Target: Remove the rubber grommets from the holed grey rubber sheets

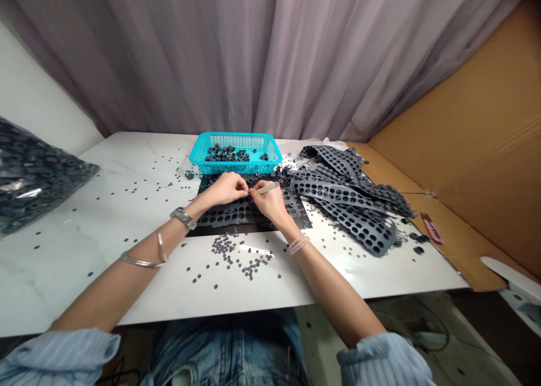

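My left hand (230,189) is closed in a pinch above a dark perforated rubber sheet (232,214); whatever lies between its fingertips is too small to make out. Close beside it, fingertips nearly meeting, my right hand (270,201) grips a pen-like tool with a pale handle (269,187). The tool's tip is hidden by the fingers. Under the sheet lies a black mat (304,221). Just beyond my hands stands a turquoise plastic basket (236,167) with several small dark rubber rings (224,154) in it.
More perforated rubber sheets (355,197) are heaped at the right. Small black discs (224,245) lie scattered over the white table (160,296). A clear bag of dark pieces (34,177) stands at the left. Pink-handled snips (431,229) rest on cardboard at the right.
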A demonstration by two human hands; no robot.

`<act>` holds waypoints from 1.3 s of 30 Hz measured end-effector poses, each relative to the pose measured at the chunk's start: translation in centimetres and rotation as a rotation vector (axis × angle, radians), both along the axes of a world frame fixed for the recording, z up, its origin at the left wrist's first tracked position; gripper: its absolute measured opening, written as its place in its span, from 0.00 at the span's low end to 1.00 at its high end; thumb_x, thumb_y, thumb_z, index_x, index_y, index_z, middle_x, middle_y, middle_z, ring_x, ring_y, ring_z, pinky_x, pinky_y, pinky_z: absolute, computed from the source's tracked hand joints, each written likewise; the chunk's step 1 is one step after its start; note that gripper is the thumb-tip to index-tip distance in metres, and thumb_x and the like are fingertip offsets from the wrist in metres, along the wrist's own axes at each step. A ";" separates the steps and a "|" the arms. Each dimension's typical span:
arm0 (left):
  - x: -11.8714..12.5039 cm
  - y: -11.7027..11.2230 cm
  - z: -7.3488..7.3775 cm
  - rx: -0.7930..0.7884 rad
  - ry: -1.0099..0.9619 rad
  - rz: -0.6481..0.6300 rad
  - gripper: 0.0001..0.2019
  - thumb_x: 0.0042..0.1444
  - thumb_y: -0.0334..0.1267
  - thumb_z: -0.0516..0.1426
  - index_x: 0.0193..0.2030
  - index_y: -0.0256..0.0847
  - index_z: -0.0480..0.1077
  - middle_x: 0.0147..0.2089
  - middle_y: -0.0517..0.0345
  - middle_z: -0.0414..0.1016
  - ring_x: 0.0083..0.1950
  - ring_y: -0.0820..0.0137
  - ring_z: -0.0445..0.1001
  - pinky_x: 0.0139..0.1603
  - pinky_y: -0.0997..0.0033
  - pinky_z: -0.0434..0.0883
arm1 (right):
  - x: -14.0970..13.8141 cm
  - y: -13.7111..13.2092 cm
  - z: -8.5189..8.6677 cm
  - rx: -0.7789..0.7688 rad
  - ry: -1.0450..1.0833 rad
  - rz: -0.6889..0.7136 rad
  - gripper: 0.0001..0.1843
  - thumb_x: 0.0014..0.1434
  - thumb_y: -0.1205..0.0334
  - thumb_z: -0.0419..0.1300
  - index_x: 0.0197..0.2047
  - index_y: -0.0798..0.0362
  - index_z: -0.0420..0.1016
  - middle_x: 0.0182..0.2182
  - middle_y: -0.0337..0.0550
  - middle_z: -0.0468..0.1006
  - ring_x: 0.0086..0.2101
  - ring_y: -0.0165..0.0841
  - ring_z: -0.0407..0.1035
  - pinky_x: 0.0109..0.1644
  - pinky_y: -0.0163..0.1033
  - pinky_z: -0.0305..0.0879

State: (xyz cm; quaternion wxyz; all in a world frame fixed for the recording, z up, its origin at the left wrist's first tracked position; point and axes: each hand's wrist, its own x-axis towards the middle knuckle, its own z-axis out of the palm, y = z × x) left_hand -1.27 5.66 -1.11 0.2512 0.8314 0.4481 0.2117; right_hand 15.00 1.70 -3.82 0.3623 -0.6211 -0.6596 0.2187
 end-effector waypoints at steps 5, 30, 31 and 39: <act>-2.7 0.4 1.0 -0.427 -0.817 0.235 0.05 0.48 0.34 0.67 0.33 0.37 0.80 0.34 0.54 0.79 0.34 0.74 0.73 0.34 0.75 0.68 | 0.8 0.7 -0.5 -0.042 0.209 -0.007 0.09 0.56 0.59 0.60 0.25 0.52 0.73 0.22 0.42 0.78 0.26 0.33 0.73 0.30 0.35 0.66; -0.7 -1.4 0.9 -1.100 -1.394 0.378 0.11 0.60 0.20 0.49 0.44 0.29 0.70 0.47 0.31 0.76 0.51 0.58 0.79 0.45 0.66 0.80 | 1.2 0.4 0.5 -0.052 0.639 -0.013 0.10 0.53 0.56 0.62 0.26 0.52 0.69 0.21 0.39 0.75 0.26 0.33 0.74 0.28 0.35 0.72; -0.7 -1.3 0.9 -1.117 -1.416 0.390 0.13 0.57 0.19 0.48 0.44 0.28 0.70 0.47 0.31 0.75 0.52 0.57 0.78 0.44 0.65 0.80 | 1.1 0.5 0.4 -0.055 0.639 -0.007 0.10 0.53 0.57 0.62 0.26 0.52 0.70 0.21 0.39 0.75 0.26 0.33 0.74 0.29 0.35 0.73; -1.3 -0.6 -0.7 -0.504 -0.783 0.364 0.07 0.50 0.29 0.55 0.30 0.35 0.75 0.27 0.56 0.66 0.28 0.71 0.64 0.30 0.70 0.66 | 0.8 0.8 -0.7 -0.099 0.545 0.060 0.09 0.53 0.60 0.62 0.25 0.52 0.71 0.20 0.40 0.77 0.24 0.32 0.74 0.30 0.35 0.73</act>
